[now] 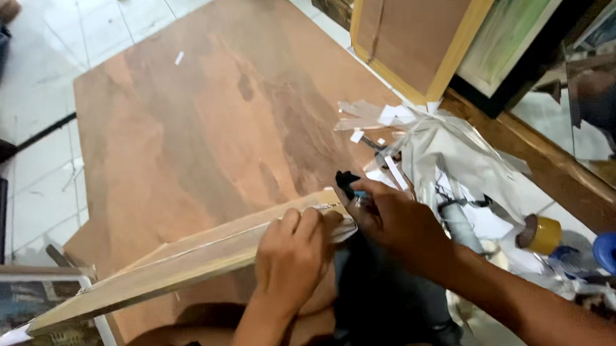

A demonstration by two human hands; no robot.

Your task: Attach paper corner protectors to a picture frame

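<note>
A long, pale wooden frame moulding (179,264) slants across a broad, mottled brown plywood sheet (200,122). The left hand (295,254) curls tight around its right end; the right hand (395,221) pinches a small black tool (347,183) against that end. Crumpled grey plastic wrap (454,155) lies right.

Single head camera on my end, steep downward look, close over both hands (339,238); brown board on floor (200,122) fills view ahead of grip.
</note>
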